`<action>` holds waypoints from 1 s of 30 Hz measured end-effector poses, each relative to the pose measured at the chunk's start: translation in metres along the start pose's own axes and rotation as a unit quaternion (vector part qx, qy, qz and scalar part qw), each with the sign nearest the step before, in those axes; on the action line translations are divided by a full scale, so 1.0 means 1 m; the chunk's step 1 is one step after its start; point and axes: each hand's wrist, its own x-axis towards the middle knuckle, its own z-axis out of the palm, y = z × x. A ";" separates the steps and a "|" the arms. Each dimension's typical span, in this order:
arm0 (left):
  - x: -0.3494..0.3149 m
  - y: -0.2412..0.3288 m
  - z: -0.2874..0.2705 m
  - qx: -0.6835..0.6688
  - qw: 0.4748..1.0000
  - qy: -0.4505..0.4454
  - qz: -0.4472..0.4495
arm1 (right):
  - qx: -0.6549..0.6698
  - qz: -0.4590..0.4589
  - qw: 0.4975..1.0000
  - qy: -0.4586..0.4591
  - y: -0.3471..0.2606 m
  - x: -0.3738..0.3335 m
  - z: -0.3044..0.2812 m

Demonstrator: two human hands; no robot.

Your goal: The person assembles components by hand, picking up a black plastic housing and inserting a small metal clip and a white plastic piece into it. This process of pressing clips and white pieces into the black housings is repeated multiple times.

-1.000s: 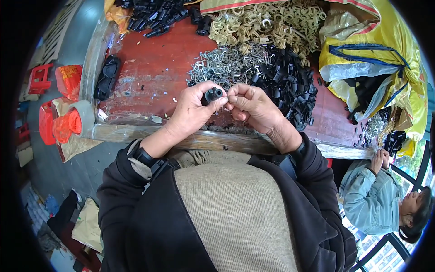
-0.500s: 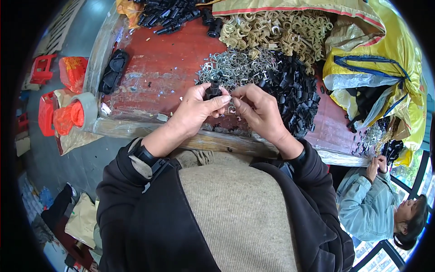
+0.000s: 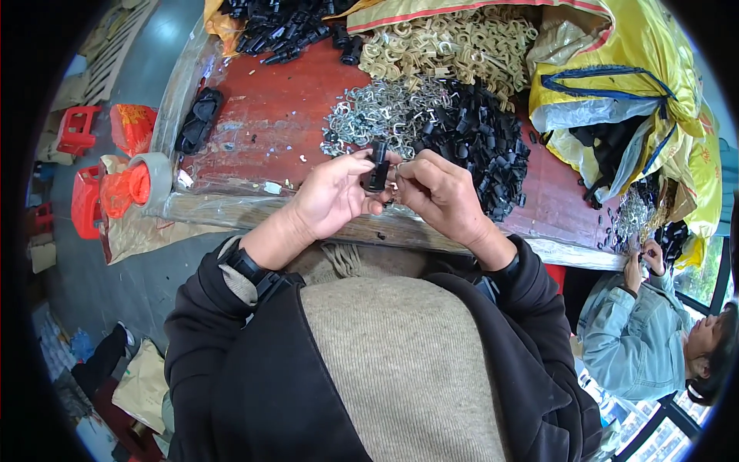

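Between the thumb and fingers of my left hand (image 3: 337, 189) is a black plastic cylindrical part (image 3: 378, 168), held nearly upright over the table's front edge. My right hand (image 3: 440, 192) is close against its right side, thumb and forefinger pinched together; whatever they hold is too small to make out. Just beyond my hands lies a heap of small silvery metal hooks (image 3: 369, 115). To its right spreads a pile of small black plastic pieces (image 3: 481, 146). Behind both is a mound of beige ring-shaped pieces (image 3: 446, 46).
Black cylindrical parts (image 3: 285, 31) are heaped at the far left of the red table (image 3: 262, 92). A black object (image 3: 202, 119) lies by its left edge, near a tape roll (image 3: 157, 182). Yellow sacks (image 3: 616, 85) stand at right; a co-worker (image 3: 639, 331) handles parts there.
My left hand has turned its palm more upward, and the black part now shows more of its length. My right hand stays pinched beside it. The view has shifted slightly.
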 end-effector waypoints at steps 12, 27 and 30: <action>0.015 0.000 -0.010 0.087 0.993 0.082 -0.018 | -0.007 -0.006 1.000 -0.024 0.021 0.009 0.002; 0.011 -0.009 -0.007 0.162 0.986 0.040 -0.022 | -0.038 0.050 0.995 -0.081 0.016 0.007 0.004; 0.006 -0.010 -0.004 0.177 0.984 0.032 -0.012 | -0.059 0.042 0.995 -0.068 0.009 0.004 0.004</action>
